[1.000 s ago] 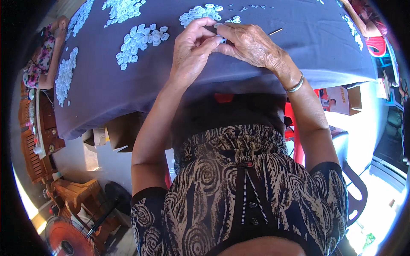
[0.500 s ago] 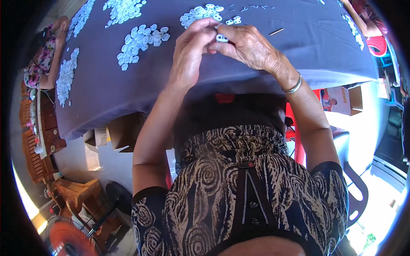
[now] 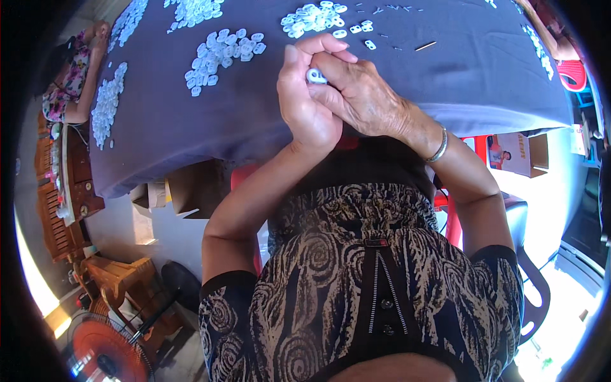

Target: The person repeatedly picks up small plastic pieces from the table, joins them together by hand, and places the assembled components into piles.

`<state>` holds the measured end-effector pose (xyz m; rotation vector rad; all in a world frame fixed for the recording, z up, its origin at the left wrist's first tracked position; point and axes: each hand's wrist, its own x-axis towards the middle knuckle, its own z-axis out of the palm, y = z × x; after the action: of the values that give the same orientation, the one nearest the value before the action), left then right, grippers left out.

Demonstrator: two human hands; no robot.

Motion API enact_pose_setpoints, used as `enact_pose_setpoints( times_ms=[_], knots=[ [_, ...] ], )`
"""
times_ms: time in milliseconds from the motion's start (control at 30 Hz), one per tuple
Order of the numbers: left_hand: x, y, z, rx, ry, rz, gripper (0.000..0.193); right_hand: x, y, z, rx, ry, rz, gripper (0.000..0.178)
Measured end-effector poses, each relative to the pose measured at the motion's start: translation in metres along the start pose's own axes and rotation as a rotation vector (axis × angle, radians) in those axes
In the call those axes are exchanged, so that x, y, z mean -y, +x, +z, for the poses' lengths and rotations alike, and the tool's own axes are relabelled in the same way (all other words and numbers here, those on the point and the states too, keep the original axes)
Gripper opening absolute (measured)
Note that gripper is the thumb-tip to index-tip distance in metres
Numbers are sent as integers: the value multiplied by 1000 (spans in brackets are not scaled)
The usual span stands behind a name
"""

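Over the near edge of the cloth my two hands meet. My right hand (image 3: pixel 366 95), a bangle at its wrist, pinches a small white plastic piece (image 3: pixel 316 76) with a hole in it between thumb and forefinger. Against the other side of the piece lies the palm of my left hand (image 3: pixel 309 105). Its thumb points up and its fingers curl over the tips of my right fingers; what they grip is hidden. Just beyond lie a loose two-holed piece (image 3: pixel 370 44) and a pile of like white pieces (image 3: pixel 312 18).
The dark cloth-covered table (image 3: pixel 254 108) bears another heap of white pieces (image 3: pixel 223 54) to the left. A thin brown stick (image 3: pixel 425 46) and several tiny slivers (image 3: pixel 394 8) lie at the right. People sit at both sides. An orange fan (image 3: pixel 105 350) stands lower left.
My left hand has rolled palm up and its wrist has swung inward. Both hands have come a little nearer to me. A loose white piece beyond them now shows.
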<state>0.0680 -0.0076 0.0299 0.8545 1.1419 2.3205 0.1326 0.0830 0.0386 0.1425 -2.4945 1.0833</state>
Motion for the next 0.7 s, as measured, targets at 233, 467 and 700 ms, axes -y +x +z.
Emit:
enact_pose_setpoints(
  times_ms=[233,467,700],
  knots=[
    [5,3,-3,-94,24,-47,55,-10,1,11,-49,-55,-20,23],
    [10,6,-8,-104,-7,-54,52,-20,2,21,-151,-62,-125,27],
    [19,13,-18,-140,-83,-108,49,-22,7,20,-54,-89,-42,24]
  ],
)
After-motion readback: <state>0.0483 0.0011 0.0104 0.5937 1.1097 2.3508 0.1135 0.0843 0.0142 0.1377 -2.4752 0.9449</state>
